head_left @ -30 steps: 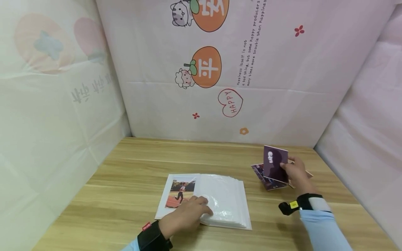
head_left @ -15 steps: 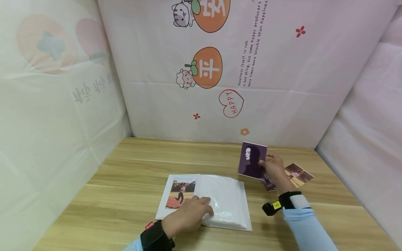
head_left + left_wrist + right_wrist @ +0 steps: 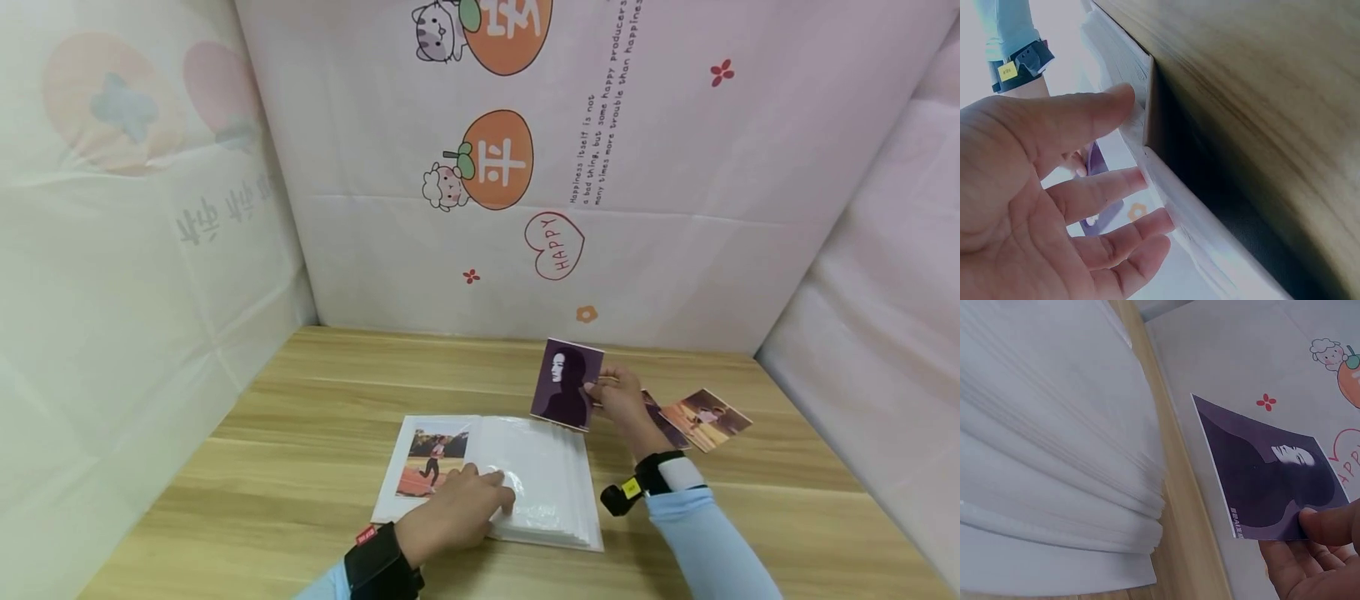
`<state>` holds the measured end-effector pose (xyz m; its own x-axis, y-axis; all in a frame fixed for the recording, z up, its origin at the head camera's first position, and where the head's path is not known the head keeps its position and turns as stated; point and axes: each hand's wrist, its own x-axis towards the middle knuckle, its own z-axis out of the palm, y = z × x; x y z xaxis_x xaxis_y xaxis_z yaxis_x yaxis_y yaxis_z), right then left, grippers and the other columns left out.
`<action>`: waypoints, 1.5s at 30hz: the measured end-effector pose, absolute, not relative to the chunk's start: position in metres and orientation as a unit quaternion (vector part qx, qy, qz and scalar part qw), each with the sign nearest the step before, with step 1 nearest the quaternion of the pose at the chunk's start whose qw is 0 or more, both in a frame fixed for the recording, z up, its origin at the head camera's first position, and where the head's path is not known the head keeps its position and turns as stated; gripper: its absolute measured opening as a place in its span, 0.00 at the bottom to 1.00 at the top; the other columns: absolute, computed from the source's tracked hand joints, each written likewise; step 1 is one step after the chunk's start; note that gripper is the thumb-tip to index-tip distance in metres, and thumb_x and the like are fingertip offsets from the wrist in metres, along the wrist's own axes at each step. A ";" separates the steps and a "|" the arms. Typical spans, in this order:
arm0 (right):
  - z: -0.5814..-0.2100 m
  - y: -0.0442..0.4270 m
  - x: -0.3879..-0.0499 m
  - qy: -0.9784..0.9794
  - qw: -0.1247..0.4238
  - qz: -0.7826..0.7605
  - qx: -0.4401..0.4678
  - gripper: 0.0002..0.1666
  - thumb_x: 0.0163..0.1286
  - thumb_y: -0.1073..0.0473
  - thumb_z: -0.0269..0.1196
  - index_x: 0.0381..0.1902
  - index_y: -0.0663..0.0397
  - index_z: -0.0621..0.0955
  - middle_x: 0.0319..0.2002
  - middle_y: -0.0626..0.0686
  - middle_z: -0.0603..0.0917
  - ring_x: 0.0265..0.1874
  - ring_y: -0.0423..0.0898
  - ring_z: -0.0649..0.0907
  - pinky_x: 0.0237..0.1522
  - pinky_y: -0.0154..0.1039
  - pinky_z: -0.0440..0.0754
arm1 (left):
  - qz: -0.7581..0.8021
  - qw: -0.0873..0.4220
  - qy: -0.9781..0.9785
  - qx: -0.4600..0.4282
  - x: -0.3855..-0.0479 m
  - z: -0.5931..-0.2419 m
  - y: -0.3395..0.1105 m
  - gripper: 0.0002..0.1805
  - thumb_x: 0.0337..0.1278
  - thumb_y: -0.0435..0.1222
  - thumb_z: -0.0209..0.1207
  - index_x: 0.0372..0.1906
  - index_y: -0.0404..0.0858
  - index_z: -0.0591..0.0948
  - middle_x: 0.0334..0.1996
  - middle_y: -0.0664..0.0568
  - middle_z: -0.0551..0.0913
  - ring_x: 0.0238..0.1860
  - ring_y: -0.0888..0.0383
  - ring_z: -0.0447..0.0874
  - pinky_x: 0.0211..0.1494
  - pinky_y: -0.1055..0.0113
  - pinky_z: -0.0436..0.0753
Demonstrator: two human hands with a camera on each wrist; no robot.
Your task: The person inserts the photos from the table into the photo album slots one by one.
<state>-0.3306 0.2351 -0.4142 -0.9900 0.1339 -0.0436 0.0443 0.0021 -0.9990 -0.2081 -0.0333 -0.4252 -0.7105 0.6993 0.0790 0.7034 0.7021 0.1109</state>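
An open photo album (image 3: 536, 483) lies on the table, a photo of a runner (image 3: 423, 467) on its left page and a blank glossy sleeve page on its right. My left hand (image 3: 457, 508) rests across the album's near middle, its fingers extended and touching the pages, as the left wrist view also shows. Above the album's far right corner, my right hand (image 3: 621, 404) pinches a purple photo (image 3: 567, 385) by its right edge, thumb in front and fingers behind. The right wrist view shows this photo (image 3: 1266, 472) raised beside the thick stack of album pages (image 3: 1054, 444).
Right of the album lie loose photos: a tan one (image 3: 707, 419) overlapping a darker one (image 3: 663, 421) that my right wrist partly hides. White printed cloth (image 3: 390, 250) hangs behind the wooden table (image 3: 315, 400) and along both sides.
My right hand has carried the purple photo leftward from the loose photos to over the album's far right corner, uncovering the tan photo. The left hand stays almost in place.
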 end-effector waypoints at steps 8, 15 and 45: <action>-0.418 0.218 -0.341 -0.689 0.033 0.722 -0.056 0.13 0.63 0.76 0.54 0.44 0.67 0.66 0.27 0.49 0.81 0.25 0.41 0.81 0.31 0.40 0.81 | -0.061 0.009 -0.925 -0.375 -0.208 -0.424 -0.032 0.26 0.39 0.29 0.67 0.49 0.53 0.81 0.39 0.58 0.76 0.33 0.57 0.69 0.30 0.67 0.66; -0.425 0.204 -0.348 -0.693 0.058 0.717 -0.052 0.14 0.60 0.79 0.54 0.42 0.69 0.66 0.27 0.51 0.80 0.24 0.41 0.81 0.28 0.37 0.80 | -0.032 0.008 -0.930 -0.365 -0.207 -0.423 -0.030 0.28 0.37 0.32 0.69 0.50 0.57 0.81 0.37 0.60 0.71 0.34 0.58 0.65 0.31 0.67 0.65; -0.447 0.154 -0.369 -0.650 0.066 0.748 -0.115 0.13 0.62 0.76 0.54 0.45 0.68 0.67 0.46 0.65 0.74 0.41 0.53 0.77 0.37 0.42 0.79 | -0.027 0.018 -0.928 -0.370 -0.207 -0.424 -0.025 0.29 0.34 0.30 0.69 0.48 0.57 0.82 0.37 0.59 0.71 0.31 0.58 0.64 0.26 0.70 0.64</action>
